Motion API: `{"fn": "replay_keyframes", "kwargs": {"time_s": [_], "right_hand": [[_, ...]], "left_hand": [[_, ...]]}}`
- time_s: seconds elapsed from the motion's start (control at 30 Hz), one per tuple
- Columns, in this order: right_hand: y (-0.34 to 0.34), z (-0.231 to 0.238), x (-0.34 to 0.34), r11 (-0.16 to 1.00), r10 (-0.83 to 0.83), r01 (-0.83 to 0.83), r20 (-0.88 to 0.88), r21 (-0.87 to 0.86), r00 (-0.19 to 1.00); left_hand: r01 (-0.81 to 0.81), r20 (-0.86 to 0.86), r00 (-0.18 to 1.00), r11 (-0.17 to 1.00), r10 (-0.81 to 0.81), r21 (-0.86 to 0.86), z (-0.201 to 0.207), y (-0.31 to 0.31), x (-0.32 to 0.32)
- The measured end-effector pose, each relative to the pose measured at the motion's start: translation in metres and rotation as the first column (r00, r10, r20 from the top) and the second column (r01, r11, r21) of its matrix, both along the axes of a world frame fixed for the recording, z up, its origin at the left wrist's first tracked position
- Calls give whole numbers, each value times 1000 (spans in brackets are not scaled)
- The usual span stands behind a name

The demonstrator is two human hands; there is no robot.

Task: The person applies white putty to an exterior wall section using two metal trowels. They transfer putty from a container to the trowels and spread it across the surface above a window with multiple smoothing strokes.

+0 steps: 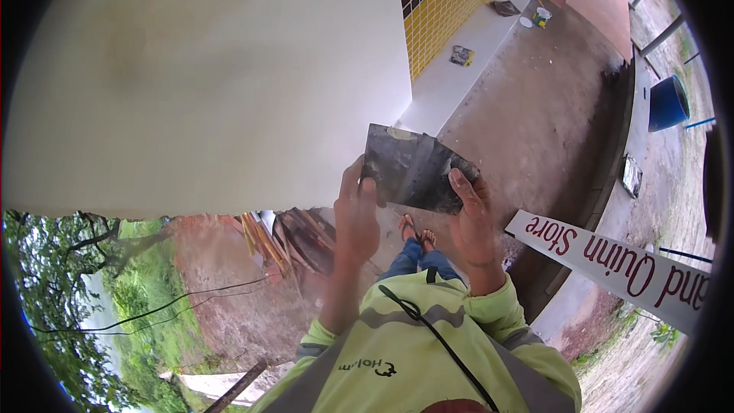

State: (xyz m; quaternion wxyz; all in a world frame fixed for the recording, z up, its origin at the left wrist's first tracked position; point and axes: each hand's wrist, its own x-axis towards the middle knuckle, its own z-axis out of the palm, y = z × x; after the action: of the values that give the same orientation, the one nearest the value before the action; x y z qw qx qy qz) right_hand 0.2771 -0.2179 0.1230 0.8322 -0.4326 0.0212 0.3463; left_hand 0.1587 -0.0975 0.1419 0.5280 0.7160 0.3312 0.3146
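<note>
Both hands hold a dark grey, flat rectangular sheet [409,167] in front of my body. It has pale smears, a paler piece at its top edge and a crease or overlap near the middle. My left hand [357,218] is closed on the sheet's left end, with the thumb at the near edge. At the right end, my right hand [472,222] grips it, thumb lying on top. Fingers underneath are partly hidden. I cannot make out the sheet's material.
A large off-white wall [214,92] rises at left, with a yellow and brown tiled wall [447,19] beyond. On the white ledge [436,103] lies a small packet [462,56]. A white lettered board [550,241], a blue barrel [667,105] and wooden planks [264,241] stand around.
</note>
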Motion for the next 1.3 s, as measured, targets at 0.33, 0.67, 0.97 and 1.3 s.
{"fn": "replay_keyframes", "kwargs": {"time_s": [0.33,0.67,0.97,1.3], "right_hand": [[25,-33,1,984,140,-133,-60,116,988],[173,69,152,968,-170,250,830,39,531],[340,129,224,675,-400,581,887,455,-230],[316,133,213,684,-409,597,898,420,-162]], "left_hand": [[213,-529,848,928,-20,307,3,-18,-48],[79,-622,773,955,121,285,-26,29,-130],[-111,-640,754,989,147,96,-38,67,-142],[-88,-639,762,995,102,54,-35,86,-133]]}}
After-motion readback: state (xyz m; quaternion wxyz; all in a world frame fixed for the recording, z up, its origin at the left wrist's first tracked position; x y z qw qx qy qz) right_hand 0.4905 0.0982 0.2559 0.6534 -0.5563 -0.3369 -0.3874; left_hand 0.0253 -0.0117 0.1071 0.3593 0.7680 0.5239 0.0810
